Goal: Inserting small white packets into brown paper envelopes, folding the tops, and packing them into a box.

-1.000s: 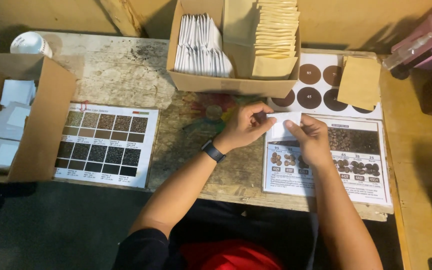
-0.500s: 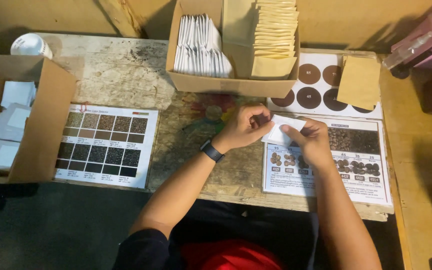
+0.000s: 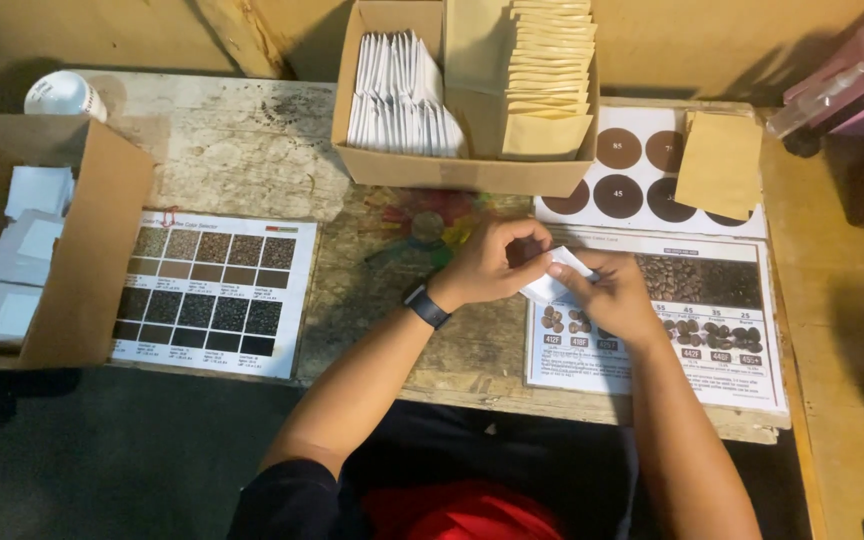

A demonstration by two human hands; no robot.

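Near the front edge of the worktop [image 3: 252,160], right of centre, your left hand [image 3: 487,265] and right hand [image 3: 607,292] meet over a printed bean chart [image 3: 712,330]. Both pinch a small white packet [image 3: 549,280] (fingers closed on its ends), held just above the chart. Behind them, at the back edge, stands a cardboard box [image 3: 462,170] of white and tan packets.

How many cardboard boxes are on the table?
2: one open cardboard box at the left edge holding white packets, one cardboard box at the back centre holding white and tan packets. None seem hidden.
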